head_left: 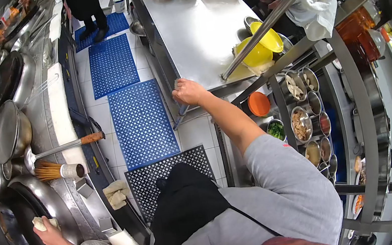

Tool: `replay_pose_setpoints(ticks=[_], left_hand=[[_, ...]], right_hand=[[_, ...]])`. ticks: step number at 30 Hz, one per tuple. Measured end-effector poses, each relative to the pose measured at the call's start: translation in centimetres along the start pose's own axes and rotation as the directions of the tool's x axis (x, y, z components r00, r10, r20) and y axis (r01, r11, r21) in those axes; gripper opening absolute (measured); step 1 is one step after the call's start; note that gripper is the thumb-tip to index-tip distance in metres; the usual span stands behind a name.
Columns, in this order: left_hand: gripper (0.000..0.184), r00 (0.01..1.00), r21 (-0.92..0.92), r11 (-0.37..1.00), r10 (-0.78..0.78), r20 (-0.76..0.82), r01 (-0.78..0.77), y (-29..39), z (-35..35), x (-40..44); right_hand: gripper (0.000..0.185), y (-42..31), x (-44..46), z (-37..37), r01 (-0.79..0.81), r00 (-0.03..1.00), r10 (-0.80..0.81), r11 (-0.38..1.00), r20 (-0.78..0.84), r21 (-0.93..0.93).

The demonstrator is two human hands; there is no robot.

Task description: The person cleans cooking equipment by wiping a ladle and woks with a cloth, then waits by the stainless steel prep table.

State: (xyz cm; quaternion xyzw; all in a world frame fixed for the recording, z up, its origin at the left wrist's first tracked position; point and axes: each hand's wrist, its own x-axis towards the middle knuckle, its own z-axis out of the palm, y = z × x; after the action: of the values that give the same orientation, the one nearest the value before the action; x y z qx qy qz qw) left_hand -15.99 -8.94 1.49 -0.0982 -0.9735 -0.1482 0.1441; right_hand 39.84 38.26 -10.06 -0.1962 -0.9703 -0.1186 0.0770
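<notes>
My left hand (54, 239) is closed around a pale folded cloth (44, 224) at the lower left. It is over a large dark wok (23, 219) on the stove, and the cloth seems to be against the wok; the exact contact is hidden. My right hand (189, 93) is stretched forward in a fist at the near corner of the steel table (193, 36). What the fist holds, if anything, I cannot make out. A bamboo brush (56, 170) and a ladle with a wooden handle (67, 145) lie beyond the wok.
Steel pans (11, 132) line the stove, and a cloth (116, 194) hangs on its front edge. Blue perforated mats (141, 125) cover the aisle, where another person stands farther off. Yellow bowls (254, 53) sit on the table. Ingredient tins (301, 124) and metal shelving stand right.
</notes>
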Motion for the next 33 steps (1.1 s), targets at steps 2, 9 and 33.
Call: replay_pose_setpoints(ticks=[2, 9, 33], left_hand=[[0.064, 1.0, 0.008, 1.0, -0.003, -0.002, 0.003, -0.1, 0.1, 0.2], [0.065, 1.0, 0.001, 1.0, -0.018, 0.007, 0.018, -1.1, 0.7, 0.6], [0.078, 1.0, -0.094, 0.995, 0.015, -0.021, -0.017, -0.2, -0.1, -0.7]], right_hand=[[0.018, 0.0, -0.1, -0.1, 0.003, 1.0, -0.003, 1.0, 0.003, 0.002], [0.018, 0.0, -0.1, -0.4, 0.007, 1.0, -0.008, 1.0, 0.028, 0.02], [0.018, 0.3, -0.1, 1.6, -0.107, 0.961, 0.096, 0.994, 0.261, 0.028]])
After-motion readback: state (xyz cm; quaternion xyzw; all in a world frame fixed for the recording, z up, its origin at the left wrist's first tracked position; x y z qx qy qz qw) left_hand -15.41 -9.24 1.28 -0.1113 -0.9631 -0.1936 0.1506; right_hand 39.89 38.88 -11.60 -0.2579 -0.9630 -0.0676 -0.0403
